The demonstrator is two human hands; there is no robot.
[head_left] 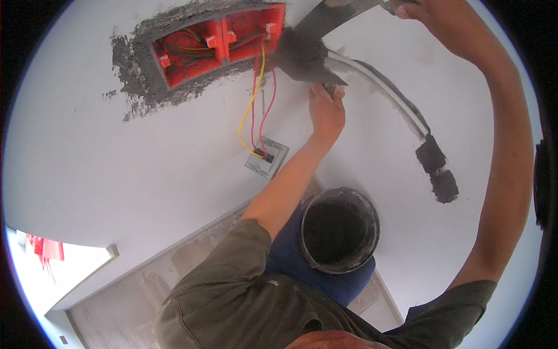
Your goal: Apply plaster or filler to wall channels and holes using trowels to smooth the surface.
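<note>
My left hand (326, 115) is closed round the handle of a putty knife (308, 68), its broad blade smeared with dark grey mortar. From the upper right, my right hand (433, 20) grips a trowel (340, 16), whose long blade slants down to the left. The two blades meet or overlap beside the right edge of a red double junction box (225, 41) set in the white wall. Dark mortar (131, 75) rings the box. Yellow and red wires (241, 128) hang from it to a small switch plate (278, 152) below, near my left forearm.
A bucket (304, 230) of dark mortar stands below, against something blue. A pale conduit (381, 81) curves down the wall at right, ending at dark mortar patches (431, 154). Stained floor (116, 296) and a bright opening (75, 259) with red cloth lie lower left.
</note>
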